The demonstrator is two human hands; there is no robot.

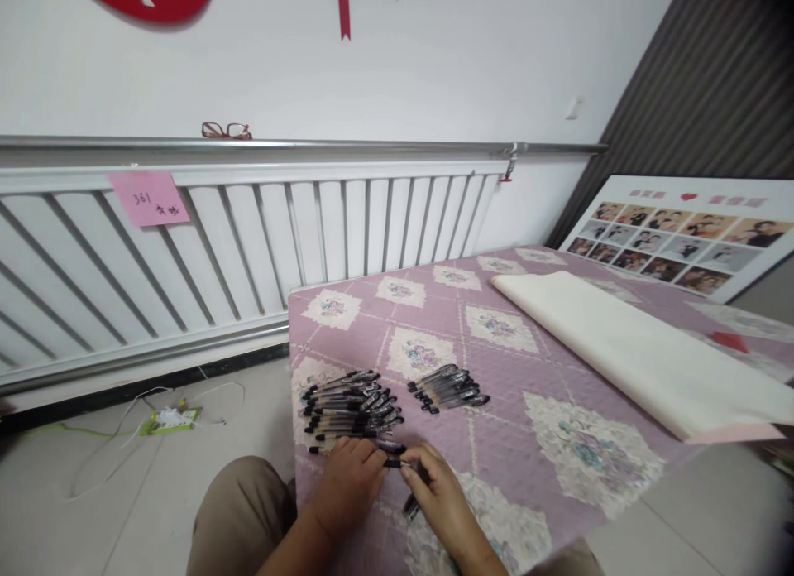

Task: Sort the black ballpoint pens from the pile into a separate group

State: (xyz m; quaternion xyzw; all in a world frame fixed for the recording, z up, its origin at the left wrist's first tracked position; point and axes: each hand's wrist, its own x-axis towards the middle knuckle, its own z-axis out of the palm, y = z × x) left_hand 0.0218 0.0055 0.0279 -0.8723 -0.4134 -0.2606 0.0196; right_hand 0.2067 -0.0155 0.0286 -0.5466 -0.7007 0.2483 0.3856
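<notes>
Pinching one black pen (393, 463) between our left hand (348, 479) and right hand (437, 495), we've got both hands nearly touching at the near edge of the purple quilt (558, 377), big pen pile (351, 406) just beyond the left hand, smaller bunch (447, 388) to its right.

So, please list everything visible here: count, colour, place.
radiator: one, white, on wall
note: one, pink, on radiator
glasses: one, red, above radiator
table: one, purple cloth cover, beside radiator
big pen pile: one, black, table's near left
small pen pile: one, black, right of it
folded sheet: one, cream, table's right side
photo board: one, white, behind table
power strip: one, green, on floor
left hand: one, at table edge, touching pen
right hand: one, grip on that black pen
</notes>
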